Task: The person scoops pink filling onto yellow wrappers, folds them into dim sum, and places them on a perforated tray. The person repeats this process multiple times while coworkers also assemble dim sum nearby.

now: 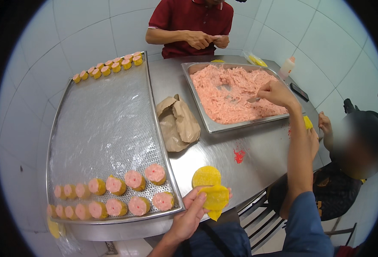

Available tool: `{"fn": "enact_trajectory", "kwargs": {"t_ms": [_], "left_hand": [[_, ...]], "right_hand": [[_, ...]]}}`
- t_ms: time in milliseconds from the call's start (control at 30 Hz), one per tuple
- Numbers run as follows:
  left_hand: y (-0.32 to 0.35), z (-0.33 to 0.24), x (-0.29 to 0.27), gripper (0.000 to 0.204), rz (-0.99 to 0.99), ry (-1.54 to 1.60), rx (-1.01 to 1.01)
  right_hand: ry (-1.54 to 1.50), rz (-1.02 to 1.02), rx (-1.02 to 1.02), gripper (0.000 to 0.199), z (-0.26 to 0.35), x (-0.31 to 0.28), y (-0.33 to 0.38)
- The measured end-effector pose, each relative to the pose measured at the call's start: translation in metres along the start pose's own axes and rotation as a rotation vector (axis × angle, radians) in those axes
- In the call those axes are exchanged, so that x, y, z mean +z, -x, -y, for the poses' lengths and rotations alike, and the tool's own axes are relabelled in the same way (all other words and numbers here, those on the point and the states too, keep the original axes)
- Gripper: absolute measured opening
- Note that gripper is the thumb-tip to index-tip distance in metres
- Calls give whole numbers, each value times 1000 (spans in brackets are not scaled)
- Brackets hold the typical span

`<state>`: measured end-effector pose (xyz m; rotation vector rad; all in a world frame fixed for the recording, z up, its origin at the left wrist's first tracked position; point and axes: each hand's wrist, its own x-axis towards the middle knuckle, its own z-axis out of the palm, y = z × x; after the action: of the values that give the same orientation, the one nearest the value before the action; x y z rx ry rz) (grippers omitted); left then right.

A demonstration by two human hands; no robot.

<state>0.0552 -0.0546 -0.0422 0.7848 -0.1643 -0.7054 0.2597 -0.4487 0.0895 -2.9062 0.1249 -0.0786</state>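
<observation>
In my left hand (pixel 193 212), near the front edge of the table, lies a thin round yellow dumpling wrapper (pixel 217 198), its lower edge drooping, with my thumb over its side. Just beyond it a flat pile of yellow wrappers (pixel 206 174) rests on the steel. My right hand (pixel 277 93) is stretched out over the deep metal pan (pixel 210 127), closed round a small flat spreading blade (pixel 254 99). The blade's tip touches the pink minced filling (pixel 223 105); its handle is mostly hidden in my fist.
At left, a perforated tray (pixel 103 124) carries rows of filled dumplings (pixel 116 185). A crumpled brown paper bag (pixel 178 124) stands between tray and pan. Red crumbs (pixel 239 156) lie nearby. A bottle (pixel 287 66) and phone (pixel 299 91) sit at the far right. Co-workers are across and at right.
</observation>
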Motion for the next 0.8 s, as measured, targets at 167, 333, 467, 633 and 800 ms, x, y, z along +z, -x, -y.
{"fn": "enact_trajectory", "kwargs": {"t_ms": [167, 333, 467, 633, 800], "left_hand": [[-1, 0, -1, 49, 20, -5, 0], [0, -1, 1, 48, 44, 25, -7], [-1, -2, 1, 48, 5, -30, -37], [1, -4, 0, 47, 23, 35, -22], [1, 0, -1, 47, -6, 8, -58]], "right_hand": [[-30, -75, -55, 31, -24, 24, -28], [-275, 61, -43, 34, -30, 40, -38], [-385, 137, 129, 36, -34, 37, -39], [-221, -102, 18, 35, -41, 47, -51], [-374, 133, -85, 34, -33, 56, -56]]}}
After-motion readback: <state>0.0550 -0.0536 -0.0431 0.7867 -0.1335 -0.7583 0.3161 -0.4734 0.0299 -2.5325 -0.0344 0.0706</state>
